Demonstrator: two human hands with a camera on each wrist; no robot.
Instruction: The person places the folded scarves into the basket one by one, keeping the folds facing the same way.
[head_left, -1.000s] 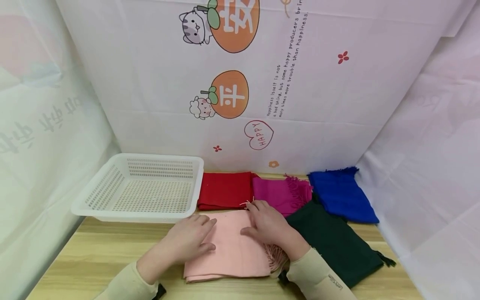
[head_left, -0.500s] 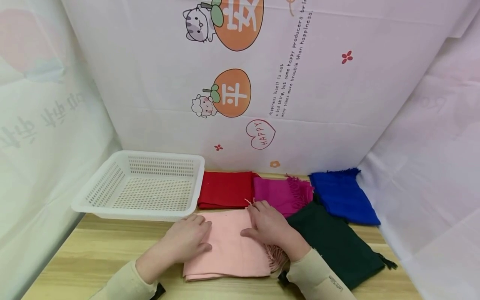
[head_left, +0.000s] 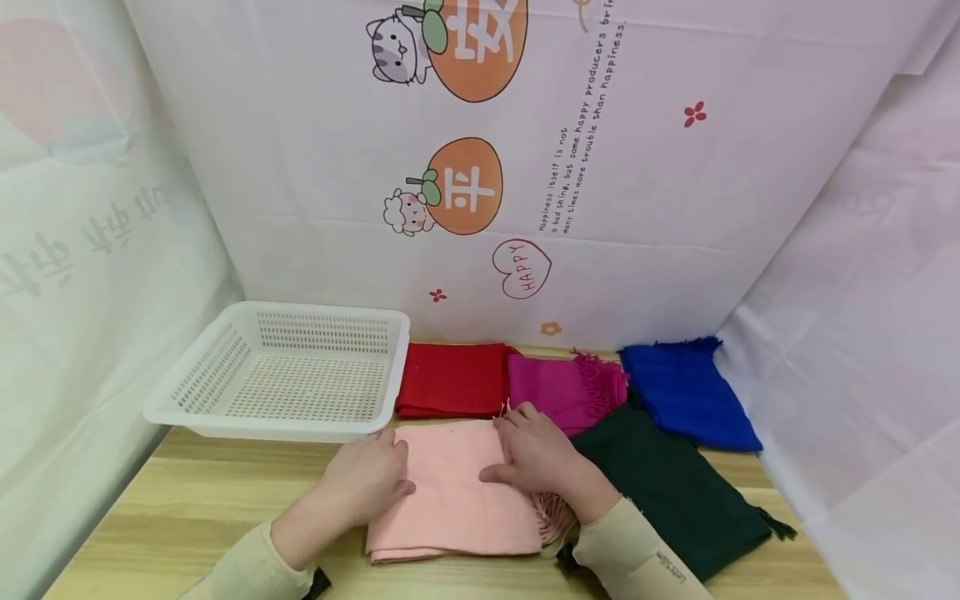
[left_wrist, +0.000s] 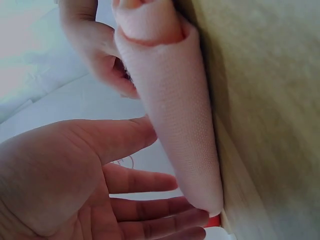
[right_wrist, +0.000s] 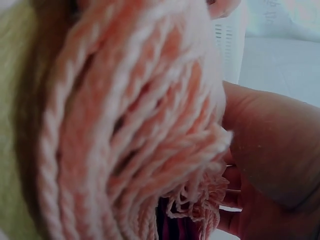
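A folded pink fringed scarf (head_left: 453,492) lies flat on the wooden table. My left hand (head_left: 371,471) touches its left side, the thumb over the top edge. In the left wrist view, the fingers (left_wrist: 145,180) of that hand reach out nearly straight against the scarf's rounded fold (left_wrist: 170,110). My right hand (head_left: 536,450) rests on the scarf's upper right part, thumb on the cloth and fingers near the far corner. Twisted pink fringe (right_wrist: 135,130) fills much of the right wrist view and partly hides the right hand's fingers.
A white perforated basket (head_left: 401,367) stands at the back left. Behind the pink scarf lie folded scarves: red (head_left: 450,379), magenta (head_left: 547,387) and blue (head_left: 686,392). A dark green scarf (head_left: 675,492) lies at the right, beside my right forearm. White printed cloth (head_left: 637,183) encloses the table.
My left hand has drawn back slightly leftward, so less of it covers the pink scarf. The right hand and the scarf have hardly moved. The head view has shifted a little.
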